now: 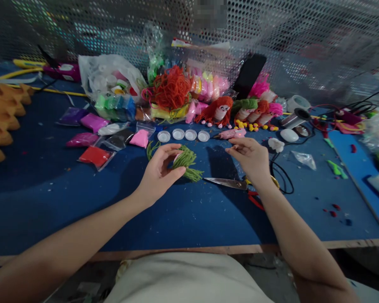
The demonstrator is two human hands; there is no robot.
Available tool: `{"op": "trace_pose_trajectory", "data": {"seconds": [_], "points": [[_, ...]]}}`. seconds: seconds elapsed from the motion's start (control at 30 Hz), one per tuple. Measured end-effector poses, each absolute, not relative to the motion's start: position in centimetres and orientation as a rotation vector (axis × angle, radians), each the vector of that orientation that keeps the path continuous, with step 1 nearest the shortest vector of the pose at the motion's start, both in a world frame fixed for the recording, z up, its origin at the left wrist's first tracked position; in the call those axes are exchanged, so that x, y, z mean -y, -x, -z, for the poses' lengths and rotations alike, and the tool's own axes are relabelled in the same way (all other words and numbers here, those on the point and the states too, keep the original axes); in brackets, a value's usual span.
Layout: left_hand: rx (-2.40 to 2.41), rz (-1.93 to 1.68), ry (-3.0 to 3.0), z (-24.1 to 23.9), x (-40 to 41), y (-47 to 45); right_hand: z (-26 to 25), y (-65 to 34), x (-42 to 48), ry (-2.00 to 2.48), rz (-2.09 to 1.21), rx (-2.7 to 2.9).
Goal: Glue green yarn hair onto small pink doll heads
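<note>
Pale shirt cloth (189, 277) comes first, at the blue desk (177, 227). Fingers of the left hand (160, 170) grip a green yarn bundle (187, 158), just beside the tip of some scissors (227, 182); those of the right hand (252, 159) bunch close, though I can't tell whether they pinch anything. Beyond sit 4 round white lids (190, 134), then yarn-haired dolls (221, 110).

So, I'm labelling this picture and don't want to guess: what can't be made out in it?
All in the head view:
- Most of the pale piece against the green yarn: hidden by yarn and the left hand.
- Anything thin between the right hand's fingertips: too small.
- Part of the scissors' handles: behind the right wrist.
- The orange tray's far side: cut off by the left edge.
</note>
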State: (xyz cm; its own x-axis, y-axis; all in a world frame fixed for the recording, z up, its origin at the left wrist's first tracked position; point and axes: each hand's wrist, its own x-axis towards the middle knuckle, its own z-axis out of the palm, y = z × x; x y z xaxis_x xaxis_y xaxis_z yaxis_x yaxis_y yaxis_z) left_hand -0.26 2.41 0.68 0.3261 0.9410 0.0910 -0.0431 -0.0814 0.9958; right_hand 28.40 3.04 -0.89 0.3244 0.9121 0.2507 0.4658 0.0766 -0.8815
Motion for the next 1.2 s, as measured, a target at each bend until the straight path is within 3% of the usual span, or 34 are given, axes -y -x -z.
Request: {"op": "trace_pose_trajectory", "data": {"seconds": [0.17,0.77,1.2], "points": [[-0.902,-1.039,-1.402,-0.6,-2.5,0.3,1.0,-28.2,-2.9,1.632,-0.467,1.362],[-0.931,-1.041,-1.391,-1.0,-2.3,0.2,1.5,-28.8,-3.1,1.561,-0.693,1.409],[-0.916,-1.032,-1.41,-0.9,-2.4,0.2,1.2,-28.5,-3.0,1.663,-0.23,1.802]]}}
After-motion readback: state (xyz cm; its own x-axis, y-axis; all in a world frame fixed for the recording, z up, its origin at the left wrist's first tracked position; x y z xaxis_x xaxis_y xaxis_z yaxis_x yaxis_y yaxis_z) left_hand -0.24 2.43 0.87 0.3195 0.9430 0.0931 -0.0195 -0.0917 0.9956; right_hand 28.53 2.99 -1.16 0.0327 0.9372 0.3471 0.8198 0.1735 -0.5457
